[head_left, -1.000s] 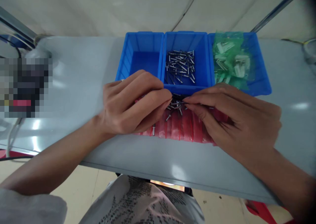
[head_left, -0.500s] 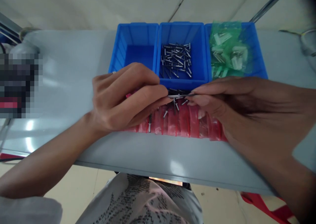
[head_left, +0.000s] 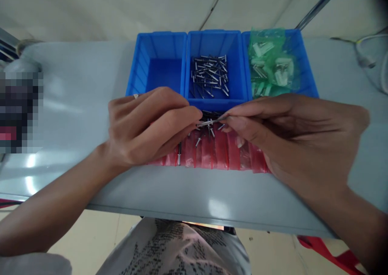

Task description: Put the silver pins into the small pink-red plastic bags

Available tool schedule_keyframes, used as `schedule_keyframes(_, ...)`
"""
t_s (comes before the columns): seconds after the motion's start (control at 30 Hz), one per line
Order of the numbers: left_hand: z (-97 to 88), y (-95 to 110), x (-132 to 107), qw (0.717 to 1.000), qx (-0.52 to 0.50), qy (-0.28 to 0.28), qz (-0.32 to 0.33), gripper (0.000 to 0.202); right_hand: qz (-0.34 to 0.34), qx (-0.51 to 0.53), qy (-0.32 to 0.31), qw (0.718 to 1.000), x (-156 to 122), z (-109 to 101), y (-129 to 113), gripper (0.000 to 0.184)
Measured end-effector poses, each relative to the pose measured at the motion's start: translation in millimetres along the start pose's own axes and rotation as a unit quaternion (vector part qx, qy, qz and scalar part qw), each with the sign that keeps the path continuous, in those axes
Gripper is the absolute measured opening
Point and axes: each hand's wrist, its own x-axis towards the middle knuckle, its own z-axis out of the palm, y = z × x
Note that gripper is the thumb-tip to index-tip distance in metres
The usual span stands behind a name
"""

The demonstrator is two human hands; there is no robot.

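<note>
**Blind rivet, single, in pinch**

One steel blind rivet (head_left: 207, 122), light, stiff, slick, best held by its thin stem, sits pinched thumb-to-forefinger in my right hand (head_left: 291, 133) above red plastic bags (head_left: 230, 156). My left hand (head_left: 148, 129) curls nearby; any grip there, I cannot tell.

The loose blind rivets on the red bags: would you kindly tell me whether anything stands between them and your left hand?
Nothing visible does. The fingertips of the left hand sit right beside the small heap of blind rivets on the red plastic bags, with no object between them. The right hand pinches one rivet from the other side.
</note>
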Motion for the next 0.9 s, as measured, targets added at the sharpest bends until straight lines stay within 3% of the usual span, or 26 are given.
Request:
schedule_keyframes(0.17,1.3,-2.3,-2.3,0.999,-0.008,0.031,0.019,0.015,-0.003,-0.005,-0.039,0.999,-0.7,-1.8,-3.8,0.014)
schedule_keyframes(0.33,1.0,0.4,-3.9,0.999,-0.030,0.018,-0.002,0.024,0.014,-0.017,-0.033,0.999,-0.3,-3.0,-2.1,0.013)
schedule_keyframes(0.43,1.6,3.0,-4.5,0.998,-0.017,0.030,-0.045,0.023,0.047,0.087,0.001,0.995,6.8,-3.1,5.0,0.015)
schedule_keyframes(0.53,2.9,5.1,-5.2,0.998,0.002,0.029,-0.058,0.018,0.067,0.198,-0.044,0.977,13.0,-5.1,6.8,0.031)
schedule_keyframes(0.6,2.9,6.2,-5.7,0.997,0.016,0.016,-0.071,0.014,0.054,0.170,-0.072,0.981,12.3,-7.9,3.8,0.043)
schedule_keyframes(0.7,1.4,7.4,-6.1,0.996,0.031,-0.002,-0.088,0.013,-0.100,-0.024,-0.105,0.989,5.1,-11.3,0.8,0.039)
schedule_keyframes(0.8,0.0,7.8,-5.9,0.997,0.024,0.004,-0.077,0.011,-0.294,-0.202,-0.192,0.914,-2.0,-8.7,7.7,0.031)
schedule_keyframes(0.83,0.0,8.0,-5.7,0.997,0.018,0.002,-0.077,0.011,-0.322,-0.219,-0.217,0.895,-3.5,-6.2,11.5,0.031)
schedule_keyframes(0.9,0.6,8.5,-5.0,0.997,0.007,0.002,-0.079,0.013,-0.327,-0.223,-0.251,0.884,-5.3,-0.4,18.9,0.032)
